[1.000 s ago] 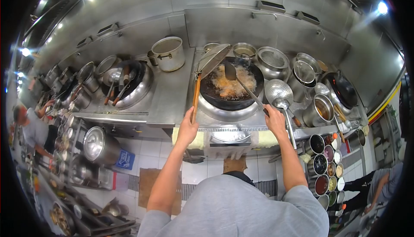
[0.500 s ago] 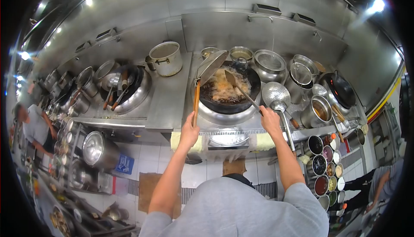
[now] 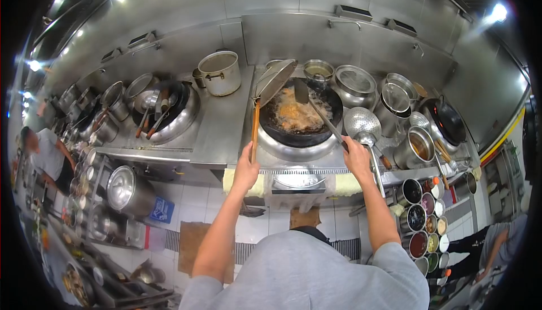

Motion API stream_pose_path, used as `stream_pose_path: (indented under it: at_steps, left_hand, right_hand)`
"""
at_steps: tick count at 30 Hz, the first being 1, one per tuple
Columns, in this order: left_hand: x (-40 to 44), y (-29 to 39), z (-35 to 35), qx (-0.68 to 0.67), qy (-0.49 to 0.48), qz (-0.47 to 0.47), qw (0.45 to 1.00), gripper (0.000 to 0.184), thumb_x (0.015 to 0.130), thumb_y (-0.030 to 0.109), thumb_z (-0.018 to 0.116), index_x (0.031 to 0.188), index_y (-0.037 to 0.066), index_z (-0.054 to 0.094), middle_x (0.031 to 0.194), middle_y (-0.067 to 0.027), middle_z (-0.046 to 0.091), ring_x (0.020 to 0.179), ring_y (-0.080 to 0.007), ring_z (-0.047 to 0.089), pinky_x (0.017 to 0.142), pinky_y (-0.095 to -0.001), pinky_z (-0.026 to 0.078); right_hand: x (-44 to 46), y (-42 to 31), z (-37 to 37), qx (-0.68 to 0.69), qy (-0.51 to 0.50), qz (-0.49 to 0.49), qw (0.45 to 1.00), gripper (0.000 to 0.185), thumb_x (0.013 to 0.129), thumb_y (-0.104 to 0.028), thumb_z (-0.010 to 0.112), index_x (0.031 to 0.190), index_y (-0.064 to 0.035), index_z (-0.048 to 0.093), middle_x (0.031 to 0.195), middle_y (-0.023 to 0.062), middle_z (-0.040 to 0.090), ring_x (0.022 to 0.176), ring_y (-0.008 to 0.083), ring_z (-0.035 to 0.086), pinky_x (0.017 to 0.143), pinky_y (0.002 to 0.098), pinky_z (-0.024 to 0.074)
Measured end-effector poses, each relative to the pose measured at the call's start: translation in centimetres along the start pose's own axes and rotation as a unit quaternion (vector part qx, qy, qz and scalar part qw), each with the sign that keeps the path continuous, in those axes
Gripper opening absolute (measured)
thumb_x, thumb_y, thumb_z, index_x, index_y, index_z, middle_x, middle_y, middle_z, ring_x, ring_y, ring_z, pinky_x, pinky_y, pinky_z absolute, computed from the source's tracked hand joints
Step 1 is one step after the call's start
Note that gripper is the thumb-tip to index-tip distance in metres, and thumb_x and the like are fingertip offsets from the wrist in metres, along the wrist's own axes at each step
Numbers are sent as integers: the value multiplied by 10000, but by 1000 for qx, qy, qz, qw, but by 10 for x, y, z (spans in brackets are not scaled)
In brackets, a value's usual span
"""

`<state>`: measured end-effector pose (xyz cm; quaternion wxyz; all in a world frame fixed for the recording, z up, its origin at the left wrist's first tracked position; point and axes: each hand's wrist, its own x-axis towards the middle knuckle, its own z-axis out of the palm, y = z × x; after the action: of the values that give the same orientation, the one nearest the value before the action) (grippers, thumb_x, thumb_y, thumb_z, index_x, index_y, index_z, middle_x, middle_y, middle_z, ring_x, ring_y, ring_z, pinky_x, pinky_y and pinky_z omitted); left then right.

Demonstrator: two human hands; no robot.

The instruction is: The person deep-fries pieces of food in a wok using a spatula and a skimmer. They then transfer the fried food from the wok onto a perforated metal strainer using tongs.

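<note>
My left hand (image 3: 247,169) is closed around the wooden handle of a skimmer (image 3: 278,82), whose round head tilts up over the wok's left rim. With my right hand (image 3: 357,155) I grip the end of a long-handled wok spatula (image 3: 302,91); its dark blade is above the far part of the wok. The black wok (image 3: 337,119) sits on a round steel burner ring (image 3: 285,152). Pale golden food pieces (image 3: 294,117) fry in bubbling oil inside it. Foam hides the shape of single pieces.
Right of the wok are a perforated ladle (image 3: 362,122), a lidded steel pot (image 3: 355,82) and a pot of brown liquid (image 3: 419,145). A tall pot (image 3: 220,76) stands left. Seasoning tubs (image 3: 417,217) line the lower right. People are at the far left (image 3: 48,152) and right (image 3: 497,242).
The spatula blade has shifted slightly and turned within the far part of the wok. Both hands keep their grips, and the skimmer remains tilted at the left rim.
</note>
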<state>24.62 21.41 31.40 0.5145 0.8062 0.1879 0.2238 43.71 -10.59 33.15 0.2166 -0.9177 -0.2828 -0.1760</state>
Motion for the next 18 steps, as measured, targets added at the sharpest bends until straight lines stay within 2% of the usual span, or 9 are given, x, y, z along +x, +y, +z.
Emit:
stream_pose_path:
  at_steps: [2, 5, 6, 8, 11, 18]
  left_hand:
    - [-5, 25, -6, 11, -25, -78, 997, 699, 832, 31, 535, 1510, 75, 373, 1208, -264, 624, 1019, -341, 645, 904, -386, 489]
    - [-8, 39, -10, 18, -38, -109, 993, 696, 834, 41, 532, 1510, 66, 368, 1270, -265, 602, 1073, -346, 632, 939, -385, 475]
    - [-7, 36, -8, 19, -40, -107, 993, 696, 834, 41, 532, 1510, 66, 368, 1270, -265, 602, 1073, -346, 632, 939, -385, 475]
    - [-5, 23, -3, 11, -8, -43, 999, 695, 834, 40, 531, 1509, 67, 369, 1282, -263, 597, 1076, -343, 632, 942, -381, 474]
    - [-2, 11, 4, -4, -9, -34, 999, 689, 834, 41, 530, 1506, 62, 375, 1303, -264, 585, 1090, -344, 626, 952, -378, 470]
    - [-5, -1, 13, -19, -10, -36, 999, 670, 842, 25, 524, 1497, 54, 388, 1336, -266, 569, 1160, -361, 601, 992, -383, 454]
  right_hand:
    - [2, -7, 1, 18, 3, -28, 999, 434, 817, -98, 716, 1226, -172, 589, 924, 141, 660, 829, 403, 671, 699, 517, 532]
    - [3, -21, 6, 22, -14, -41, 999, 442, 817, -96, 715, 1233, -173, 586, 923, 151, 662, 817, 403, 674, 693, 518, 537]
    - [2, -25, 7, 24, -24, -50, 998, 446, 816, -95, 714, 1236, -173, 584, 922, 156, 663, 811, 403, 676, 689, 519, 539]
    - [1, -28, 13, 26, -20, -62, 998, 429, 823, -93, 700, 1228, -176, 586, 914, 163, 660, 795, 405, 678, 679, 516, 543]
    - [2, -29, 15, 5, -25, -89, 996, 382, 846, -89, 652, 1211, -179, 585, 916, 169, 660, 769, 417, 676, 657, 531, 542]
    - [-15, -9, -2, -30, -31, -25, 999, 407, 840, -70, 651, 1225, -175, 574, 928, 179, 655, 776, 436, 673, 668, 542, 543]
